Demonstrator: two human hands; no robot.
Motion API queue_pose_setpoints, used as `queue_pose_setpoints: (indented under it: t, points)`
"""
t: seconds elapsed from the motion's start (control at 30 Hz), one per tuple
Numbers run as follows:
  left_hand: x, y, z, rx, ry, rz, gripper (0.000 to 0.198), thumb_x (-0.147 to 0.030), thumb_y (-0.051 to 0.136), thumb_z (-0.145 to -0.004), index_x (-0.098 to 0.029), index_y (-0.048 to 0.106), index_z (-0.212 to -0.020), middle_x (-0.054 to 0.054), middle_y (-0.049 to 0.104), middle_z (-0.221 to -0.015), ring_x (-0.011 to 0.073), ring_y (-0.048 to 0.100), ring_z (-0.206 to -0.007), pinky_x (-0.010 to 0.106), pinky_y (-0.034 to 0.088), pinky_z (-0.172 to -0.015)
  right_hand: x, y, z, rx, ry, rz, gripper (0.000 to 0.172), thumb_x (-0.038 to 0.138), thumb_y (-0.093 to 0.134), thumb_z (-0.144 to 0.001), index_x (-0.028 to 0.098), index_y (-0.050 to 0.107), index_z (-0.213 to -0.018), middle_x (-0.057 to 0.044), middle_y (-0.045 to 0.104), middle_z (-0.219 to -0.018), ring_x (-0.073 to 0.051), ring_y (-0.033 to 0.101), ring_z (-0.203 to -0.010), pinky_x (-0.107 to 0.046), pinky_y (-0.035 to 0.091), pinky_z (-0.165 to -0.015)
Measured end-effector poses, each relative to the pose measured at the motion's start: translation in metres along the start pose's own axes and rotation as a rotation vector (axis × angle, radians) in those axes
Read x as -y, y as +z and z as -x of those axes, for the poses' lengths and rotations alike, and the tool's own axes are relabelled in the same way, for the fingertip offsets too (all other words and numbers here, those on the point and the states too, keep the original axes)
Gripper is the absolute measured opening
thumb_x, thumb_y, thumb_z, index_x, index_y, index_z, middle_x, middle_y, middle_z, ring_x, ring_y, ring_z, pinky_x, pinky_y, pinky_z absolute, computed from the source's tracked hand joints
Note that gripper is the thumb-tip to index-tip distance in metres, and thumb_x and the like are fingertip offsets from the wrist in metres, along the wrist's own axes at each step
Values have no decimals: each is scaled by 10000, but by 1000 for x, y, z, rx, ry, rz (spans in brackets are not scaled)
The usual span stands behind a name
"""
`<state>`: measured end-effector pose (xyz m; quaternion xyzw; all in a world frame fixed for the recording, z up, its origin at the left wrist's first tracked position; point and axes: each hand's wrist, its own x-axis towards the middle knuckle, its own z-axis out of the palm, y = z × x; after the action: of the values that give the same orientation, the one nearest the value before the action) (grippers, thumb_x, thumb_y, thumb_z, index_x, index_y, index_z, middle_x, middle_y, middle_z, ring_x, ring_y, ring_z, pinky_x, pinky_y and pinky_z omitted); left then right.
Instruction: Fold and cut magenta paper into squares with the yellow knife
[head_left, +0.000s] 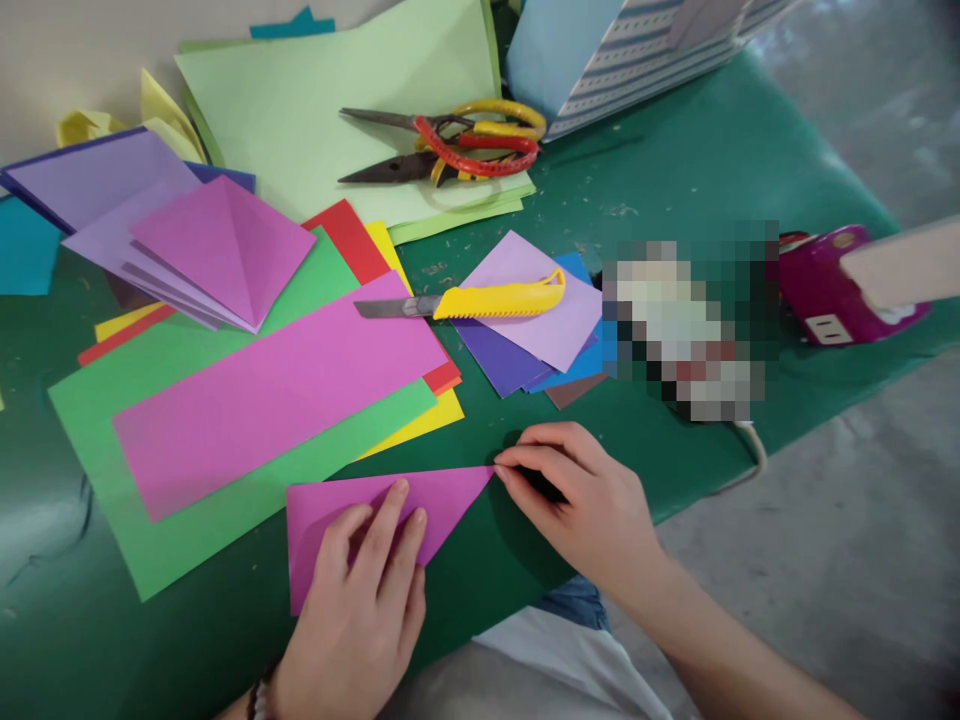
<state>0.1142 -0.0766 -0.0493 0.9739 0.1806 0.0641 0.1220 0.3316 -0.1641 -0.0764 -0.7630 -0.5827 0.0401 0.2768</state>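
A pink paper folded into a triangle lies at the near edge of the green table. My left hand rests flat on it, fingers stretched out and pressing the paper down. My right hand pinches the triangle's right tip between thumb and fingers. Just beyond lie a long pink strip on a green sheet, and a yellow utility knife with its blade out, resting on small purple squares.
Scissors with red and yellow handles lie on a pale green sheet at the back. A folded pink and lilac stack sits at left. A magenta device stands at right, a blurred object beside it. The table edge runs diagonally at right.
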Motion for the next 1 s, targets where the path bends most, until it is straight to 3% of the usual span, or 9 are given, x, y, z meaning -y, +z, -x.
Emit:
queue_pose_setpoints:
  t: [0.4, 0.6, 0.8, 1.0]
  points:
    - [0, 0, -2, -2, 7, -15, 285, -154, 529, -900, -81, 668, -1138, 173, 551, -1365, 290, 479, -1156, 431, 420, -911, 6, 9, -3, -32, -54, 186, 133, 110, 550, -802, 208, 527, -716, -13, 652, -794, -101, 601, -634, -223, 425, -514]
    - [-1, -1, -2, -20, 24, -59, 311, -161, 532, -888, -52, 670, -1144, 186, 584, -1322, 300, 477, -1162, 437, 427, -900, -4, 0, -4, 2, -24, -37, 64, 177, 583, -881, 218, 588, -832, -20, 646, -845, -109, 645, -740, -204, 495, -589]
    - [-2, -2, -1, 8, 48, -112, 226, -185, 588, -865, -115, 715, -1039, 150, 608, -1301, 300, 473, -1181, 430, 437, -885, 1, 3, 2, 9, -144, 38, 69, 147, 606, -867, 197, 612, -820, -28, 651, -834, -119, 651, -749, -220, 503, -608]
    - [-4, -3, -1, 5, 39, -120, 248, -173, 549, -888, -86, 709, -1056, 157, 619, -1287, 292, 463, -1188, 422, 418, -907, 5, 4, 5, 39, -119, -3, 66, 219, 594, -899, 206, 636, -849, -17, 645, -826, -115, 642, -750, -220, 494, -632]
